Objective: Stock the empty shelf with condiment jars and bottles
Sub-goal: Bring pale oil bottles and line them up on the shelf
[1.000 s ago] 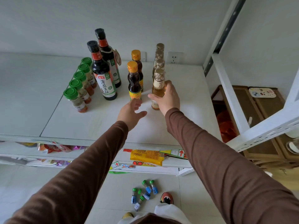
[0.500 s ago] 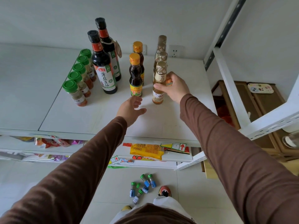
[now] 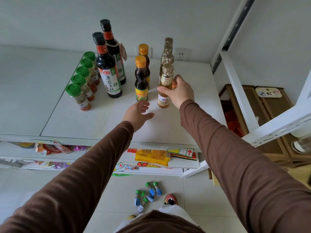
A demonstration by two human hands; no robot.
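Observation:
On the white shelf (image 3: pixel 75 121) stand rows of condiments. My right hand (image 3: pixel 180 91) grips a pale golden bottle (image 3: pixel 164 98) standing at the front of a row of like bottles (image 3: pixel 168 52). My left hand (image 3: pixel 137 113) hovers over the shelf just in front of an orange-capped dark bottle (image 3: pixel 141 79), fingers loosely spread and holding nothing. Two tall black soy sauce bottles (image 3: pixel 107 68) stand further left, and beside them a row of several green-capped spice jars (image 3: pixel 80 91).
Several small green-capped jars with blue labels (image 3: pixel 148 194) lie on the floor by my shoe (image 3: pixel 170 199). Lower shelves hold snack packets (image 3: pixel 151 156). A white shelf upright and beam (image 3: pixel 235 91) stand at the right, with a wooden cabinet (image 3: pixel 269 115) behind.
My right hand has pushed the golden bottle back toward its row and slid up to its neck. My left hand has stayed hovering in about the same spot.

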